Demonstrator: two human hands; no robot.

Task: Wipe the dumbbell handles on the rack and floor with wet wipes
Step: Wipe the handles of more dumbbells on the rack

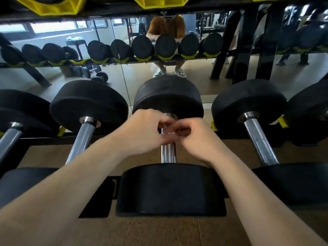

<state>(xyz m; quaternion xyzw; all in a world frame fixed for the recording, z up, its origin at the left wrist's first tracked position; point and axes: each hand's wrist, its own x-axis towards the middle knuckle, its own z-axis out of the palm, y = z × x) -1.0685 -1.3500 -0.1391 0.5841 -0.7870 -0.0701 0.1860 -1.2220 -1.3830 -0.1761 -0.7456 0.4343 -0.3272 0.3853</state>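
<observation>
A black dumbbell with a knurled chrome handle [168, 153] lies on the lowest rack level straight ahead. My left hand [142, 132] and my right hand [197, 139] meet over the far half of that handle. Both pinch a small white wet wipe [168, 131], which sits bunched between the fingertips and is mostly hidden. The wipe lies against or just above the handle; I cannot tell which.
More black dumbbells sit on either side, with chrome handles to the left [81, 141] and right [259, 141]. An upper rack shelf with yellow cradles [156, 2] hangs overhead. A wall mirror [124, 71] behind reflects the rack, floor dumbbells and a crouching person.
</observation>
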